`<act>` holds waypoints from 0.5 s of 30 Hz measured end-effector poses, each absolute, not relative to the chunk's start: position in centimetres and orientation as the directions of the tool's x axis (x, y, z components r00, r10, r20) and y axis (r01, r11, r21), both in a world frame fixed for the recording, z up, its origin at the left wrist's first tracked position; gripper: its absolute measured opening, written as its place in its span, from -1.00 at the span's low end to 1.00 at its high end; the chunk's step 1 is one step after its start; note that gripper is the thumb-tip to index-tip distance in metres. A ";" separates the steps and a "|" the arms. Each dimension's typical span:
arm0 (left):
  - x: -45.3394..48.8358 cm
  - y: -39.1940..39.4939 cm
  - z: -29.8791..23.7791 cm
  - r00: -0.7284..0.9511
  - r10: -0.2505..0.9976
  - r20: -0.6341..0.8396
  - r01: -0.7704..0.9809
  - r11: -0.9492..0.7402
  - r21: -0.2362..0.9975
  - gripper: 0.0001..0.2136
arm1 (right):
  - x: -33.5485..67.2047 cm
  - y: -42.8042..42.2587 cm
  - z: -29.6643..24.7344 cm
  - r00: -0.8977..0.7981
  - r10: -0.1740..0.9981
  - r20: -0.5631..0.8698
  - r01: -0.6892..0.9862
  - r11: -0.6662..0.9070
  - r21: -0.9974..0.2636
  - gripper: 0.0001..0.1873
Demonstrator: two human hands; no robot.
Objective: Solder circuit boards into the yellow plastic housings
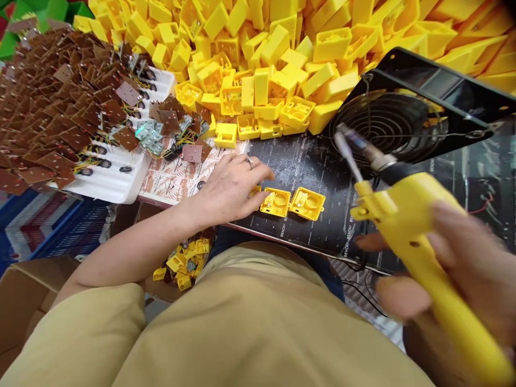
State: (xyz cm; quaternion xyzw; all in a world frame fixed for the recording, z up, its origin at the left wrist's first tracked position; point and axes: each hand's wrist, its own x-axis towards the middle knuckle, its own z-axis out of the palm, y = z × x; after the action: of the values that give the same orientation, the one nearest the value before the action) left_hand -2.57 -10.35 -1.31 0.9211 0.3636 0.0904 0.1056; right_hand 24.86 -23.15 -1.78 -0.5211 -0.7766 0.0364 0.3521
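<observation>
Short yellow plastic cases stand in a row on the black bench mat: a right one [308,203], a middle one [276,202], and a left one [255,191] mostly hidden by my left hand [237,185]. My left thumb and fingers close around that left case, the thumb reaching the middle one's edge. Inside the two uncovered cases a round speaker-like grille shows. My right hand [455,269], blurred by motion, grips a yellow soldering gun [419,226]. Its metal tip and a thin feed tube point up and left, in front of the black fan.
A black fan [387,118] with a wire guard stands at the back right. Yellow cases [258,48] are heaped behind. Brown circuit boards [60,107] pile up at left beside a white foam tray [129,185]. Below the bench edge, a box holds yellow pieces [185,263].
</observation>
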 end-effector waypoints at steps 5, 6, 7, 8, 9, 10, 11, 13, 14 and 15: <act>-4.0 -11.5 -3.3 0.803 0.547 0.237 0.497 -0.833 0.242 -0.57 | 23.6 -19.9 -3.2 -0.483 0.663 0.572 0.734 0.662 -0.149 -0.68; -4.1 -11.8 -4.2 0.823 0.514 0.242 0.482 -0.857 0.182 -0.58 | 23.5 -19.4 -3.8 -0.490 0.650 0.581 0.740 0.662 -0.116 -0.68; -4.2 -12.1 -5.0 0.833 0.492 0.252 0.478 -0.870 0.119 -0.61 | 23.3 -18.9 -4.4 -0.489 0.647 0.585 0.747 0.657 -0.102 -0.66; -4.3 -12.3 -5.6 0.837 0.474 0.275 0.475 -0.877 0.066 -0.65 | 23.2 -18.5 -5.0 -0.484 0.661 0.574 0.758 0.644 -0.103 -0.63; -4.7 -12.6 -6.0 0.836 0.458 0.304 0.470 -0.882 0.034 -0.68 | 23.0 -18.2 -5.5 -0.485 0.669 0.564 0.762 0.639 -0.102 -0.61; -5.4 -12.8 -6.0 0.831 0.443 0.336 0.462 -0.887 0.027 -0.71 | 22.8 -17.9 -5.9 -0.488 0.672 0.557 0.763 0.638 -0.102 -0.60; -6.5 -13.2 -5.6 0.824 0.439 0.357 0.455 -0.890 0.043 -0.72 | 22.6 -17.8 -6.3 -0.492 0.673 0.552 0.761 0.640 -0.103 -0.62; -9.6 -14.0 -3.5 0.815 0.480 0.324 0.463 -0.876 0.134 -0.73 | 22.0 -17.8 -6.6 -0.491 0.673 0.554 0.758 0.643 -0.109 -0.67; -11.5 -14.5 -2.0 0.806 0.535 0.252 0.500 -0.844 0.194 -0.75 | 21.7 -17.8 -6.6 -0.482 0.672 0.562 0.759 0.641 -0.116 -0.67; -13.3 -14.9 -0.5 0.805 0.577 0.139 0.534 -0.806 0.256 -0.75 | 21.4 -17.9 -6.6 -0.469 0.671 0.574 0.759 0.638 -0.126 -0.65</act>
State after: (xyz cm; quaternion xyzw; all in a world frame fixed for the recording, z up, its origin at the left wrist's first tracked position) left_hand -13.32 -14.91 -0.49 0.9443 0.2942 0.1055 0.1029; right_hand 21.42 -17.89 -6.64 -0.4188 -0.8540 -0.0733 0.2998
